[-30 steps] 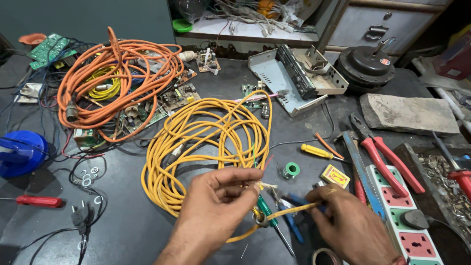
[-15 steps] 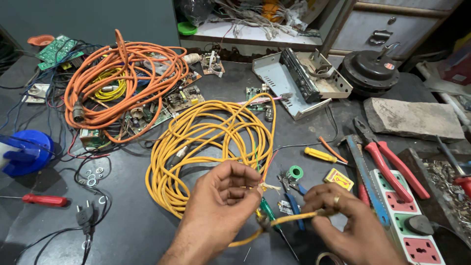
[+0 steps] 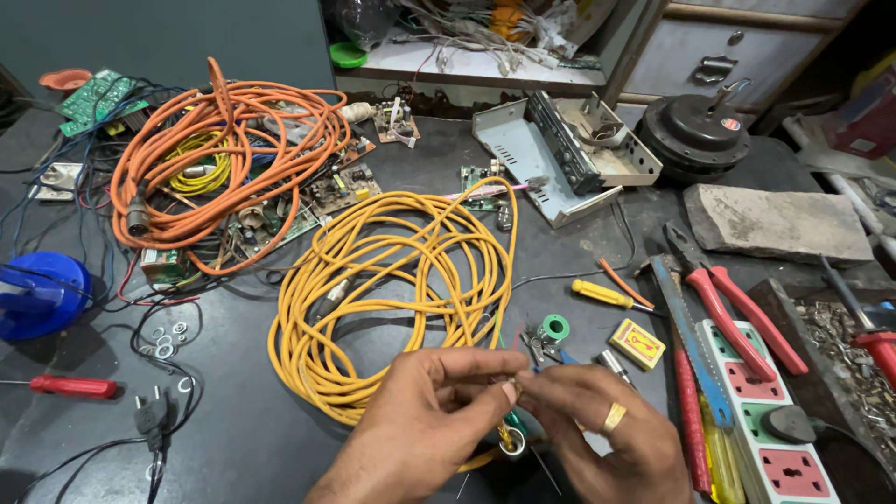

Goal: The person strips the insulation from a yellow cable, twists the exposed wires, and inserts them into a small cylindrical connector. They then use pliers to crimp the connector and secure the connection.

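At the far left of the dark counter point(image 3: 233, 411) sits a blue round object point(image 3: 37, 297), with a red-handled screwdriver point(image 3: 70, 386) below it and a black two-pin plug point(image 3: 152, 411) on a thin black lead nearby. Behind these, a green circuit board point(image 3: 93, 93) lies at the back edge, and a big coil of orange cable point(image 3: 224, 159) rests on a litter of smaller boards, with a small yellow coil inside it.

Toward the middle, a loose coil of yellow cable point(image 3: 392, 289) spreads over the counter. One end of it runs down to the two hands at the lower edge. The left hand point(image 3: 420, 429) and the right hand point(image 3: 607, 439) meet fingertip to fingertip there, the fingers point(image 3: 495, 378) of both narrowed to a pinch on the yellow cable's end; the exact tip is hidden between them. The right hand wears a gold ring point(image 3: 613, 416).

Just beyond the hands lie a green roll of tape point(image 3: 555, 327), a yellow-handled screwdriver point(image 3: 602, 295) and a small yellow matchbox point(image 3: 637, 343). Behind, an opened grey metal chassis point(image 3: 560, 154) lies tilted. Further right are red-handled pliers point(image 3: 737, 308), a white power strip point(image 3: 765, 411) with red sockets, a grey stone block point(image 3: 775, 222) and a black round motor housing point(image 3: 695, 131).
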